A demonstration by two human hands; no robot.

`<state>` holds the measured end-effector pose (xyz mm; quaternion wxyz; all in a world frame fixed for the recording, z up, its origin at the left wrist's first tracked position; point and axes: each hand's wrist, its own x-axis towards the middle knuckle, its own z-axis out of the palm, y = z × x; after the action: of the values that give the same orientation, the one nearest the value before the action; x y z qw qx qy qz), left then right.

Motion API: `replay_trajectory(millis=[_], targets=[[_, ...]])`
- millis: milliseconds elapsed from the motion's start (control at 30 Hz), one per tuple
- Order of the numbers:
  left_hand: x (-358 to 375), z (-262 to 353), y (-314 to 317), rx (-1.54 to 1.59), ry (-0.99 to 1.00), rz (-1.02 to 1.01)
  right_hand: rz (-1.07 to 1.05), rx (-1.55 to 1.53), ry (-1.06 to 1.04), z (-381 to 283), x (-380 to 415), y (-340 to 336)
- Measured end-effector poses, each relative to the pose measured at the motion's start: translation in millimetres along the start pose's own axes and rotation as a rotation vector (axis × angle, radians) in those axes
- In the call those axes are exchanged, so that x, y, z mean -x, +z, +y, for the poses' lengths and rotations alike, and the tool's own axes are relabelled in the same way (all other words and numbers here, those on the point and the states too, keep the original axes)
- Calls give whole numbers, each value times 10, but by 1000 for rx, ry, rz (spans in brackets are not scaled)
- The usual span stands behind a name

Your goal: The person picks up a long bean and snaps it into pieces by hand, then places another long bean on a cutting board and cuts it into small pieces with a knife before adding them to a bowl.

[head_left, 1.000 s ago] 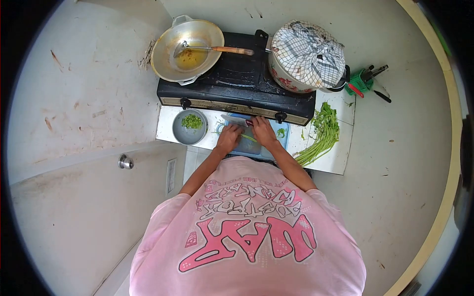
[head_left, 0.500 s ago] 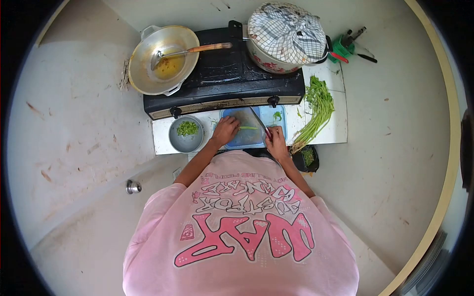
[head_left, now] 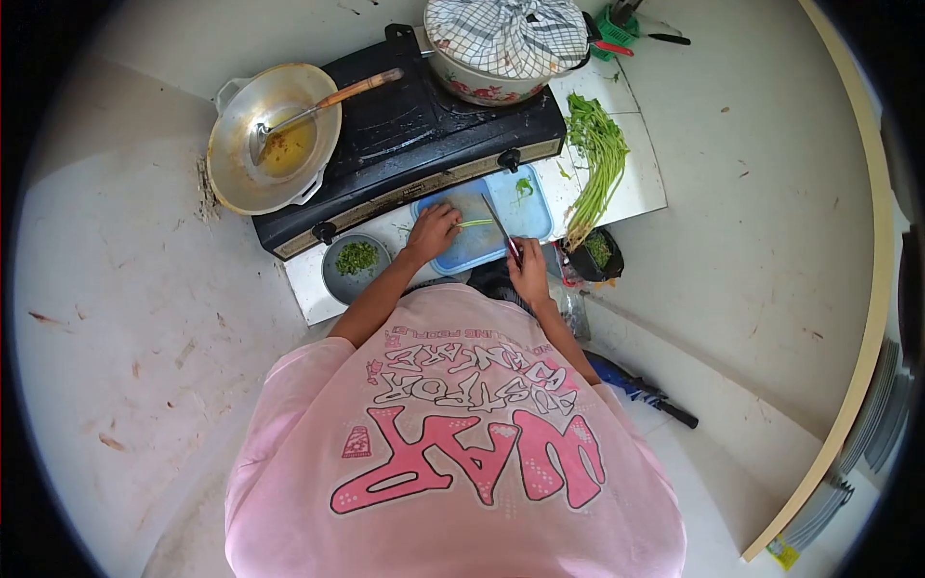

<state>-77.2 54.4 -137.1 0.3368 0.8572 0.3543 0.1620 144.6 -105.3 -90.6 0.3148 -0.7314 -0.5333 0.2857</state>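
Observation:
Pale green stalks (head_left: 475, 223) lie across a blue cutting board (head_left: 462, 256), and my left hand (head_left: 436, 233) is closed over their left end. In my right hand (head_left: 528, 273) is a knife (head_left: 498, 218), gripped by its dark red handle. Its blade points away from me, right at the free ends of the stalks. A few leaf scraps (head_left: 523, 188) rest on the board's right part. Left of the board, a grey bowl (head_left: 330, 279) holds chopped greens (head_left: 356, 256).
Behind the board stands a black gas stove (head_left: 385, 173), with a pan (head_left: 226, 159) of oil and a ladle (head_left: 349, 90), plus a cloth-topped pot (head_left: 482, 89). A bunch of leafy green stalks (head_left: 602, 164) lies right, above a black container (head_left: 576, 262) of greens.
My view has tilted and shifted, so the stove and counter appear turned and further up and left. Both hands stay at the board, still holding the stalks and the knife.

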Motion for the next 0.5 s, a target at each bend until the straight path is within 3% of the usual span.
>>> replay_trajectory(millis=[333, 500], targets=[[46, 36, -141, 152, -71, 79, 78, 55, -25, -46, -11, 120], [222, -68, -262, 275, -121, 180, 14, -1, 8, -106, 53, 250]])
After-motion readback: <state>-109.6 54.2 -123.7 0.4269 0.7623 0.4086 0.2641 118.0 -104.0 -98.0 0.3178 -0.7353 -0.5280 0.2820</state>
